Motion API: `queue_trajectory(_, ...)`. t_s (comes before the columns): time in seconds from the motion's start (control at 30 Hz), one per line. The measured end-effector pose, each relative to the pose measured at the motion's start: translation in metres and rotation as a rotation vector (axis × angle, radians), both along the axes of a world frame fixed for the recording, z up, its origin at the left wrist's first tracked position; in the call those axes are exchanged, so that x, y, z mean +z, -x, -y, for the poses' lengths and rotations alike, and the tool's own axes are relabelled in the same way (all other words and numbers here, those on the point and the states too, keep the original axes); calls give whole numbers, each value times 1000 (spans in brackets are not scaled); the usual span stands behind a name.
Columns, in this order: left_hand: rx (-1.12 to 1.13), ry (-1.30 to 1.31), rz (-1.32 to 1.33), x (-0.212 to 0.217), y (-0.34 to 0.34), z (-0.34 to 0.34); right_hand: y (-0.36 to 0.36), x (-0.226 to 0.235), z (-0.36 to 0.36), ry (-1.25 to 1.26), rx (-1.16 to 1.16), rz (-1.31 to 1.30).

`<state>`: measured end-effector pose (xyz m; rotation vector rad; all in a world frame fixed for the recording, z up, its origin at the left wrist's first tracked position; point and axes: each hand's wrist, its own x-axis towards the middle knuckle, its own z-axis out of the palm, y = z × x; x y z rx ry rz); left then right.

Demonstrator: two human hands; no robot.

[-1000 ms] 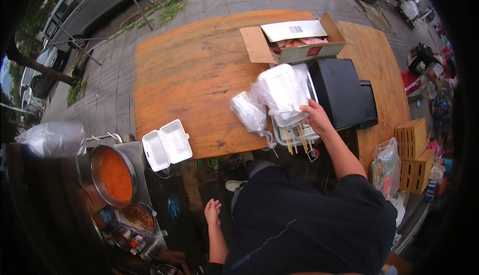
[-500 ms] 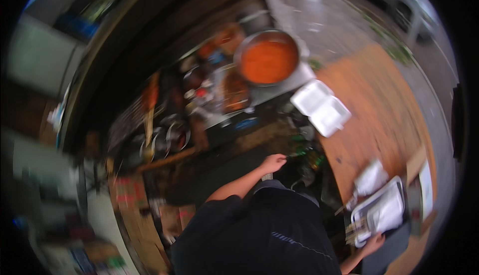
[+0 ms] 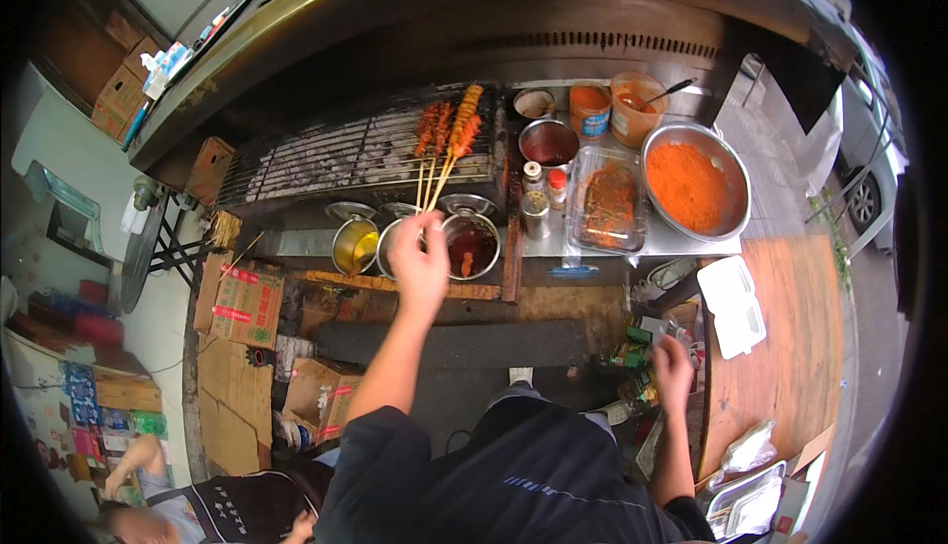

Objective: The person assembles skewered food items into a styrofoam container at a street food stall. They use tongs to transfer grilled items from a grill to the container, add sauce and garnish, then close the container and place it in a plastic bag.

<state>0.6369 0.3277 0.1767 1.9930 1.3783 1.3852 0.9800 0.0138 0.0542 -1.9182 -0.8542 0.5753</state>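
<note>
My left hand point(image 3: 420, 258) is at the front edge of the charcoal grill point(image 3: 316, 159), its fingers closed on the stick ends of skewers. Those skewers point(image 3: 462, 137) carry orange-red pieces, one with a ridged, coiled look, and lie over the grill's right end. Beside them is a darker red skewer point(image 3: 427, 129). Below my left hand stand metal pots: one with yellow liquid point(image 3: 361, 248), another with dark red sauce point(image 3: 472, 248). My right hand point(image 3: 673, 376) hangs by the wooden table's left edge with curled fingers; anything inside it is hidden.
Right of the grill are a steel bowl of orange-red powder point(image 3: 691, 184), a clear tray of sauce point(image 3: 610, 203) and shaker bottles point(image 3: 534, 210). A white foam box point(image 3: 733, 305) lies open on the wooden table point(image 3: 780, 366). At lower left is another person point(image 3: 237, 505); cardboard boxes point(image 3: 247, 307) stand nearby.
My view has turned toward the grill. My left hand has moved up to the skewers and closed on their sticks. My right hand has left the tray of wooden sticks at the table's near end.
</note>
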Motion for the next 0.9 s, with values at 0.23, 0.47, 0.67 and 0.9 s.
queue_trajectory(0.23,-405,1263,657,-42,66,-122,164,55,-208,-23,556,-361)
queue_trajectory(0.47,-491,1169,522,-50,35,-140,238,119,-314,72,511,-852)
queue_trajectory(0.67,-533,1167,476,-50,38,-156,250,119,-340,32,465,-921)
queue_trajectory(0.9,-426,1101,407,-54,35,-169,249,102,-365,-5,484,-720)
